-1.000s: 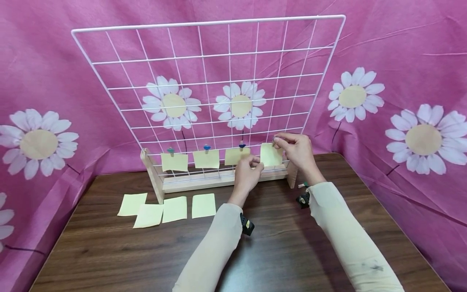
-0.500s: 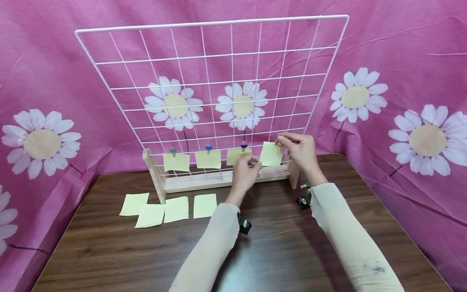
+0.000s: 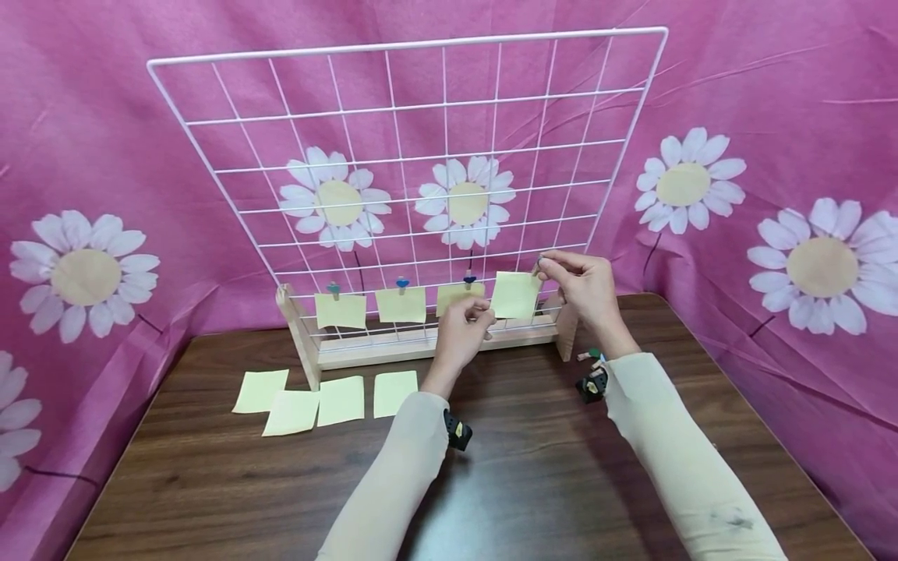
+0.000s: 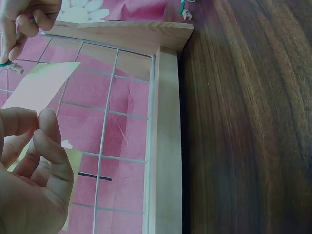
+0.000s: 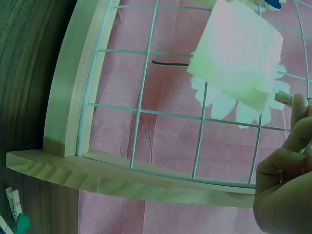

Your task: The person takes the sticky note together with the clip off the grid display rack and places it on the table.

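Observation:
My left hand (image 3: 459, 331) pinches the lower left corner of a yellow sticky note (image 3: 515, 296) between thumb and fingertips. The note stands upright in front of the lower right part of a white wire grid (image 3: 443, 44). In my right hand (image 3: 585, 288) is a small wooden clothespin (image 5: 282, 97), pinched at its tail, its tip close beside the note's upper right corner. Three other notes hang in a row on the grid to the left: one under a teal-topped clothespin (image 3: 333, 289), one under a blue-topped one (image 3: 402, 283), and a third note (image 3: 456, 296) partly behind my left hand.
The grid stands in a light wooden base (image 3: 407, 353) on a dark wood table (image 3: 526, 483). Several loose yellow notes (image 3: 341, 401) lie at the left front of the base. More small clothespins (image 5: 14, 204) lie by its right foot. A pink flowered cloth hangs behind.
My left hand has drawn slightly left with the note. My right hand has shifted a little to the right, with the clothespin still pinched.

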Tool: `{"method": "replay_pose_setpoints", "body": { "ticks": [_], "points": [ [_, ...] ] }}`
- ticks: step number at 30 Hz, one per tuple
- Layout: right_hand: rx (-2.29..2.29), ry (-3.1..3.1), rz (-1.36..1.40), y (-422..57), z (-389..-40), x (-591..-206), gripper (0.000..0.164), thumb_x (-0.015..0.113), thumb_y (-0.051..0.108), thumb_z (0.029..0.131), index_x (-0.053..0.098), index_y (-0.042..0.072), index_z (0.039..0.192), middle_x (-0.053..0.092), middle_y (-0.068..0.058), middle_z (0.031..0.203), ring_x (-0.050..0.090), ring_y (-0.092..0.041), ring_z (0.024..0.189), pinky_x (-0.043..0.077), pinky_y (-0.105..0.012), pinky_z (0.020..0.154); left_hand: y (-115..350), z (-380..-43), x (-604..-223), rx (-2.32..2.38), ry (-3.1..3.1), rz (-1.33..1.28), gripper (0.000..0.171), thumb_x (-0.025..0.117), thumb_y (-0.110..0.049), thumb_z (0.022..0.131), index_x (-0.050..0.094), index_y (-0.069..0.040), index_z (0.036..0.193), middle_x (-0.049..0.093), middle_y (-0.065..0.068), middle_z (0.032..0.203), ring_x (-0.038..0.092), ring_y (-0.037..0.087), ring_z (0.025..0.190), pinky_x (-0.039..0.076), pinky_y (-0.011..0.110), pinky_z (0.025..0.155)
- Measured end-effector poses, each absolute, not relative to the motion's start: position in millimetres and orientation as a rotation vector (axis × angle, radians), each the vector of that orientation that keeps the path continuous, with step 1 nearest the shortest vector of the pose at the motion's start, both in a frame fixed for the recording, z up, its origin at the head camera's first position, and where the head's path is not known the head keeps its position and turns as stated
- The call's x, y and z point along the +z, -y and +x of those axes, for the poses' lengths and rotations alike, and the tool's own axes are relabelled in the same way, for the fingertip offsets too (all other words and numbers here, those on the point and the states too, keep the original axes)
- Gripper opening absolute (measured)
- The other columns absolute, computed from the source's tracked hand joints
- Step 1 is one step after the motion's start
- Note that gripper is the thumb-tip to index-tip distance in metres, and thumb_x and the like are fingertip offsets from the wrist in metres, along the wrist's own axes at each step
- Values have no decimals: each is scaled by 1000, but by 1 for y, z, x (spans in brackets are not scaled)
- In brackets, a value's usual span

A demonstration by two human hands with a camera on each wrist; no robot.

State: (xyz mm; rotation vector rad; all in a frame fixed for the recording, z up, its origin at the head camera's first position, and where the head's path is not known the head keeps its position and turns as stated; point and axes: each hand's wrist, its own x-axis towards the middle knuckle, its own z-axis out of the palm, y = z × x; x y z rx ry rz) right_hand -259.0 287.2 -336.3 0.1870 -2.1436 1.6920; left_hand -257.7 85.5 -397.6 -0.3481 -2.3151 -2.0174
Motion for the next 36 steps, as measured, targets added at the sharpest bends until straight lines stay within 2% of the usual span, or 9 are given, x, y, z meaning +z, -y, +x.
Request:
{"method": "replay_pose_setpoints", "body": {
  "ticks": [10, 14, 16, 18, 21, 25, 32, 36],
  "points": [
    [1713, 2115, 155, -290, -252, -333, 30, 73, 13, 95, 71, -9, 115, 75, 2, 76, 49, -9, 41, 42, -19, 40, -77, -253, -398, -2052, 2308, -311, 16, 66, -4, 95, 71, 4, 107, 73, 22, 91, 70, 35, 67, 60, 43, 67],
    [1733, 2100, 153, -292, -250, -334, 23, 73, 11, 95, 74, -5, 111, 75, 2, 75, 49, -10, 40, 42, -20, 39, -74, -252, -398, -2045, 2308, -301, 16, 67, -5, 94, 72, 4, 107, 74, 19, 89, 66, 21, 59, 59, 36, 63],
    [1747, 2097, 152, -292, -247, -332, 22, 72, 8, 95, 73, -7, 111, 74, 1, 75, 49, -10, 41, 42, -19, 39, -73, -251, -398, -2039, 2304, -305, 16, 67, -5, 94, 72, 4, 106, 74, 17, 88, 63, 13, 56, 58, 32, 61],
    [1753, 2102, 150, -290, -242, -327, 23, 71, 5, 95, 71, -10, 112, 74, 0, 74, 49, -9, 41, 42, -19, 39, -71, -249, -397, -2045, 2302, -300, 15, 67, -5, 94, 72, 4, 106, 74, 16, 88, 61, 11, 56, 57, 29, 60],
    [1761, 2107, 151, -285, -233, -320, 26, 68, 2, 95, 68, -17, 112, 74, -2, 73, 49, -8, 42, 41, -18, 40, -69, -247, -397, -2055, 2299, -282, 15, 68, -5, 94, 72, 3, 106, 74, 14, 87, 64, 17, 57, 54, 24, 57],
    [1766, 2095, 153, -286, -230, -321, 26, 68, 2, 95, 67, -19, 111, 73, -2, 72, 48, -7, 42, 39, -18, 40, -66, -245, -397, -2072, 2289, -264, 13, 68, -5, 94, 72, 2, 104, 75, 12, 87, 68, 28, 63, 53, 23, 57],
    [1761, 2087, 97, -297, -242, -343, 32, 73, 10, 94, 69, -15, 114, 73, 4, 74, 47, -5, 43, 39, -18, 41, -61, -241, -397, -2088, 2256, -278, 12, 67, -3, 93, 73, 4, 102, 75, 15, 87, 68, 45, 75, 58, 30, 61],
    [1739, 2090, 77, -297, -241, -346, 33, 75, 15, 94, 71, -11, 113, 73, 7, 74, 47, -5, 43, 40, -18, 42, -57, -239, -399, -2096, 2243, -265, 12, 68, -2, 92, 73, 4, 101, 75, 14, 85, 68, 47, 80, 60, 36, 66]
  ]
}}
